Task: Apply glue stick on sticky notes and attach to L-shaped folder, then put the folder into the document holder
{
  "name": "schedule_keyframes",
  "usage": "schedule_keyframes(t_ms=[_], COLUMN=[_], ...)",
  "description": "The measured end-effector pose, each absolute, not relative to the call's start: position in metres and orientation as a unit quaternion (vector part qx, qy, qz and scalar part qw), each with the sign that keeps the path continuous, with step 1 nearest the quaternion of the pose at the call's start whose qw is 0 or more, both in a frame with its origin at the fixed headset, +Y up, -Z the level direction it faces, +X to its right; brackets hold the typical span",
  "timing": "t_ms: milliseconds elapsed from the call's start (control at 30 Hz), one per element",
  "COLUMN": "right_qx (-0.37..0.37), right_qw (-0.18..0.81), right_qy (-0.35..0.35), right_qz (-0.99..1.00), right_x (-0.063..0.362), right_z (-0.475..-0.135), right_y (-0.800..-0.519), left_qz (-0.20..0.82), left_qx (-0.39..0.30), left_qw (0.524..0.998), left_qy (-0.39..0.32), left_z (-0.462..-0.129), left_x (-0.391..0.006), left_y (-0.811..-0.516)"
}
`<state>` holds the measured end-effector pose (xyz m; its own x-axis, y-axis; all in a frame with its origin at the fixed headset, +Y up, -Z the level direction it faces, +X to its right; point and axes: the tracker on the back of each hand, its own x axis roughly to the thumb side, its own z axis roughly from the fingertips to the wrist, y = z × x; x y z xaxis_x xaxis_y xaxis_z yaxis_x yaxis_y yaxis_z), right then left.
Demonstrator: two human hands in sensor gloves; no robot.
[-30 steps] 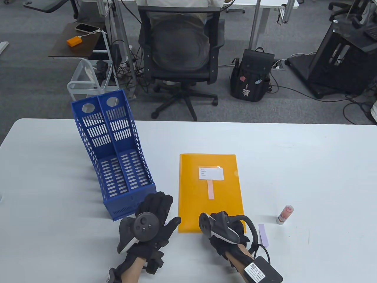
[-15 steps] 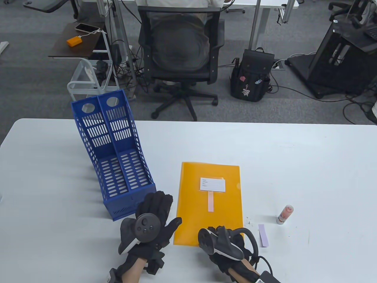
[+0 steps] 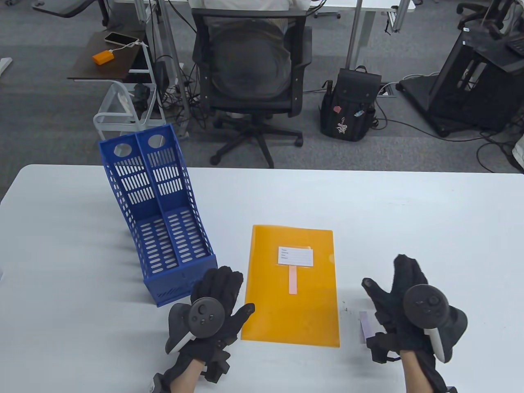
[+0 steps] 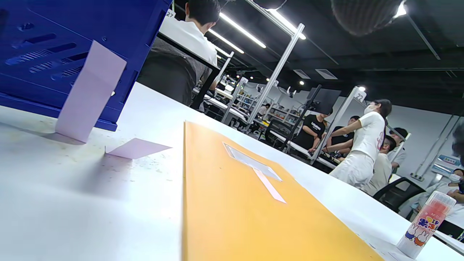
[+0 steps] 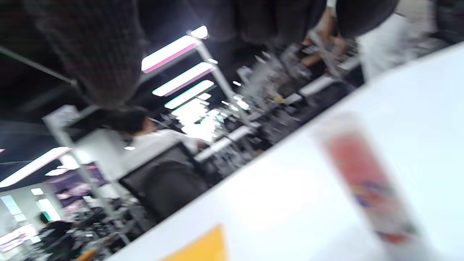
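- On the white surface (image 3: pixel 430 229), toward its left, stands the blue holder (image 3: pixel 157 221), its two slots tilted back and open toward the viewer.
- Just right of the holder, the orange folder (image 3: pixel 292 303) lies flat; a white label (image 3: pixel 295 256) sits on it, with a pink note (image 3: pixel 293 279) stuck below the label.
- At the folder's near left corner is the left hand (image 3: pixel 213 315), fingers (image 3: pixel 221 282) straight and spread, thumb at the folder's edge, holding nothing.
- Right of the folder is the right hand (image 3: pixel 405 307), fingers (image 3: pixel 405 266) extended and loose, gripping nothing.
- Beneath the right hand's edge, a purple note (image 3: pixel 363 323) lies apart from the folder.
- Near the holder's base, the left wrist view shows two more purple notes (image 4: pixel 90 90), one propped up, one flat.
- Beyond the folder in that view, the glue stick (image 4: pixel 426 224) stands upright; the table view hides it behind the right hand.
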<state>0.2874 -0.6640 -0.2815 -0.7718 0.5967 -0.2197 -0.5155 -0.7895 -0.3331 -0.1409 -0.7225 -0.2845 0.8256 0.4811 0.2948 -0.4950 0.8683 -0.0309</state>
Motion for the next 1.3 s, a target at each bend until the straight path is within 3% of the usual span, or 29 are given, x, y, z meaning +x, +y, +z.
schedule_keyframes(t_ms=[133, 300, 633, 867, 1033, 1300], right_qx=[-0.206, -0.225, -0.228, -0.223, -0.186, -0.013], right_qw=[0.349, 0.348, 0.348, 0.341, 0.344, 0.323], right_qy=[-0.072, -0.02, -0.018, -0.035, -0.075, -0.128], right_qz=[0.911, 0.91, 0.909, 0.913, 0.917, 0.938], right_x=[0.321, 0.333, 0.336, 0.335, 0.322, 0.228], right_z=[-0.288, -0.295, -0.301, -0.302, -0.301, -0.294], right_y=[-0.696, -0.725, -0.749, -0.751, -0.735, -0.69], left_qz=[0.257, 0.257, 0.25, 0.247, 0.249, 0.313], left_qx=[0.024, 0.02, 0.014, 0.012, 0.011, -0.017], left_qw=[0.955, 0.955, 0.958, 0.959, 0.957, 0.925], left_qy=[-0.147, -0.146, -0.141, -0.141, -0.147, -0.214], left_z=[-0.285, -0.284, -0.285, -0.285, -0.285, -0.28], left_x=[-0.142, -0.141, -0.142, -0.142, -0.14, -0.123], left_y=[-0.722, -0.723, -0.722, -0.723, -0.721, -0.72])
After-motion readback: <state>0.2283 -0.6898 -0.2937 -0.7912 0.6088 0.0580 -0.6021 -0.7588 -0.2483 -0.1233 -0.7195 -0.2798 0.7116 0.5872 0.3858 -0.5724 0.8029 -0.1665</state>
